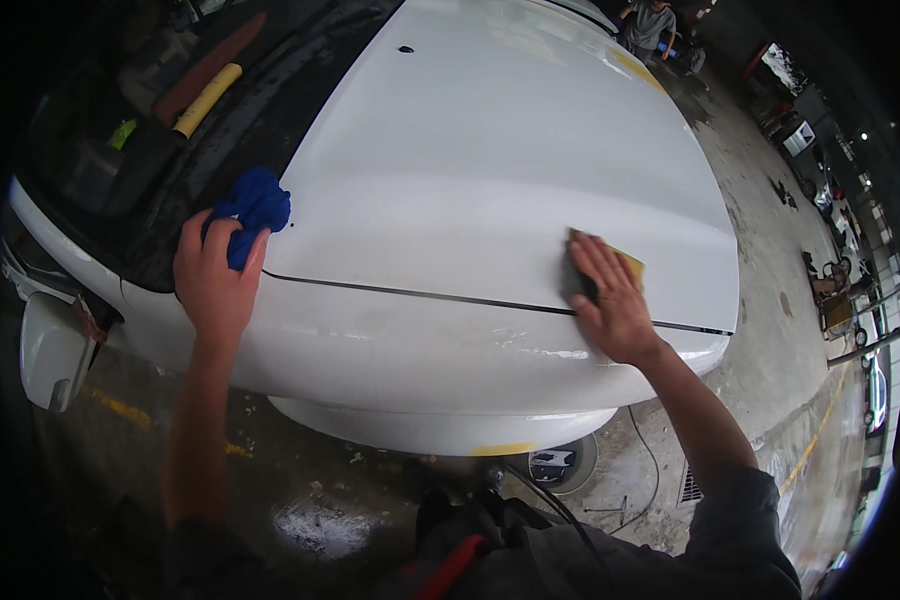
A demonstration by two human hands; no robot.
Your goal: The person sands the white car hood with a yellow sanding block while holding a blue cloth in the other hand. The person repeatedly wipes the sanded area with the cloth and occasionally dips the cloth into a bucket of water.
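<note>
In a dim workshop, a white car (440, 235), nose to the right, long axis running left to right across the view, with hood (470, 130) and near fender (400, 350) filling the middle. At the hood's rear corner, beside the dark windshield (270, 75), a bunched blue cloth (260, 200), leaning from lower left to upper right, clutched in the curled fingers of the left hand (218, 275). Farther forward on the hood, just above the seam (420, 292) with the fender, a yellow-and-dark pad (634, 266) under the right hand (615, 300), outstretched and laid flat over it, fingertips aimed up and to the left; the pad's visible upper edge slanting down to the right.

Around the glossy white panels, a grey concrete floor (770, 260), wet-looking in places and marked with yellow lines. Near the top, beyond the hood, another person (651, 25) in a grey top. Below the windshield, a white side mirror (52, 350); near the fender's lower edge, a round container (575, 470) and a thin black cable (655, 470).

Cut off at left, the rear of the car. Blurred at far right, parked vehicles. Mostly covered by the right hand, the pad, its long axis impossible to tell.
</note>
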